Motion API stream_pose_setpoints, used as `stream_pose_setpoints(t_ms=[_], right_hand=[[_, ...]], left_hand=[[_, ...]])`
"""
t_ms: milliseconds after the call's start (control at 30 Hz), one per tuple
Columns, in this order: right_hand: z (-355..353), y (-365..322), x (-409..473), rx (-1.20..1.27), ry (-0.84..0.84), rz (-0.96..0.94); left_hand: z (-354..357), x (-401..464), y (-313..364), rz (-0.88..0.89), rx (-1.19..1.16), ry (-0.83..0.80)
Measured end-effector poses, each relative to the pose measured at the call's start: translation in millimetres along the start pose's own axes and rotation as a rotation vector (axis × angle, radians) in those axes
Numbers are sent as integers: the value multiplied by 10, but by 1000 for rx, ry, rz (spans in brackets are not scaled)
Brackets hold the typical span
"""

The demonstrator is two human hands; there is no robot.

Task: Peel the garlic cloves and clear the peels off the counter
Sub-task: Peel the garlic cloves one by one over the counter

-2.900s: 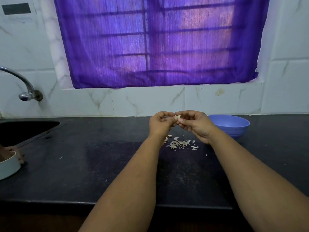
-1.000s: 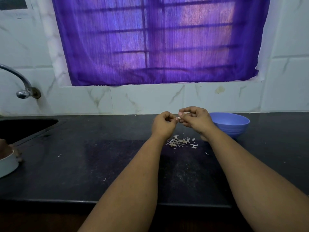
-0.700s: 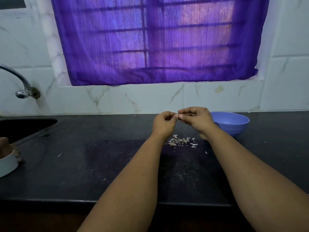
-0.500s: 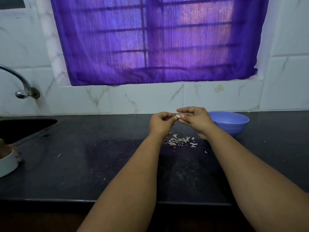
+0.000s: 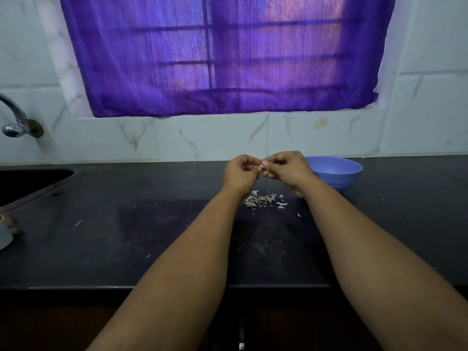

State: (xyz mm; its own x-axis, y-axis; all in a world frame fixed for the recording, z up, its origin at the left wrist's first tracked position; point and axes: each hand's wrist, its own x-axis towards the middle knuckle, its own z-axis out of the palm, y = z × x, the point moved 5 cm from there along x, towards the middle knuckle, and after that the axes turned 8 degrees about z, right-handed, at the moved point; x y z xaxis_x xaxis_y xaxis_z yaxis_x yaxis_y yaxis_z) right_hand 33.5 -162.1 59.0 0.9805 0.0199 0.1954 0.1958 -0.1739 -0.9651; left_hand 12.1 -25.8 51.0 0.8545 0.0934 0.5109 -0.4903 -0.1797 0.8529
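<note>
Chrome curved tap [image 5: 15,122] far left of our hands, over the dark sink [image 5: 30,181]. Black stone counter [image 5: 126,236] beneath us. Our left hand [image 5: 240,173] has fingers curled, pinching one end of a small pale garlic clove [image 5: 260,168]; our right hand [image 5: 288,168], fingers likewise curled, pinches the other end, fingertips of both meeting above the counter. Just below the hands lies a scatter of papery white garlic peels [image 5: 264,200]. A round blue plastic bowl [image 5: 336,173] sits right behind our right hand.
</note>
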Motion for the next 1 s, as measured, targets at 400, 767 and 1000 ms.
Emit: stream_pose_setpoints(t_ms=[400,767,1000], right_hand=[[-717,-134,33,-535,598,-168],[-591,-122,93,-755,508,-182],[211,43,-147,-1040,-193,-80]], left_hand=[[140,-27,-110,-57,212,-195],[-282,48,-128,-73,831,-344],[-138,-100,-113,-52,950,-544]])
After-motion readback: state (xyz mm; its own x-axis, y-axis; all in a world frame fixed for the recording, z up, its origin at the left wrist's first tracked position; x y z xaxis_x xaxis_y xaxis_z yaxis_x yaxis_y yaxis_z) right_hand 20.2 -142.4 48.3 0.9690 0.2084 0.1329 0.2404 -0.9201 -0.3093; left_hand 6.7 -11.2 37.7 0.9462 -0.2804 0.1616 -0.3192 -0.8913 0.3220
